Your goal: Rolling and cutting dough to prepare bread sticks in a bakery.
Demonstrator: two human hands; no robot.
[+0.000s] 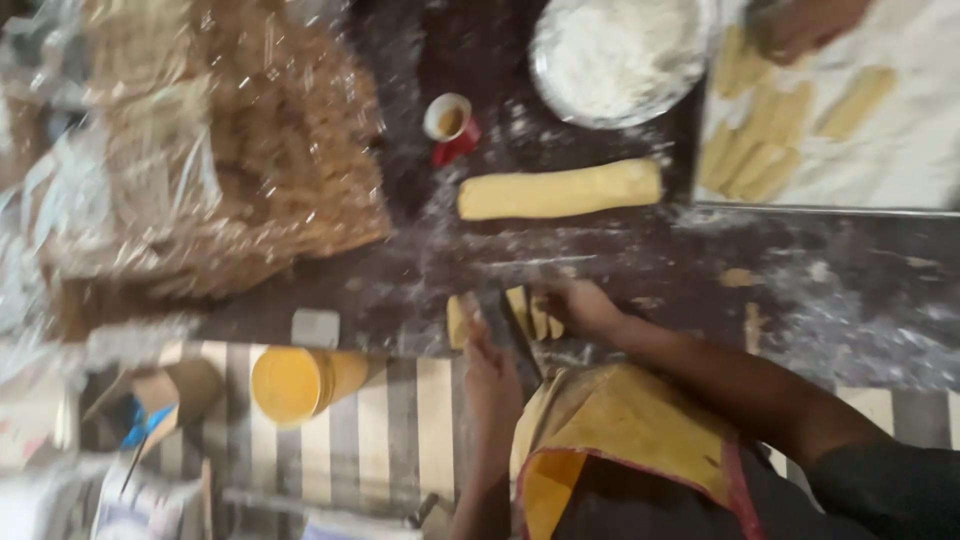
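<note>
Nearby, dough log (560,190), flour bowl (618,55), red cup (450,125)

A bakery-like kitchen: floured dark worktop (620,260), flour bowl (620,55), dough log (560,190), tray (900,150) of dough strips.

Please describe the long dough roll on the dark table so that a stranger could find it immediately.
Start at the round metal bowl of white flour at the top of the dark, floury table. Just below it lies the long pale yellow dough roll, crosswise. Unlike the small cut dough pieces by the hands, it is whole and far longer.
</note>
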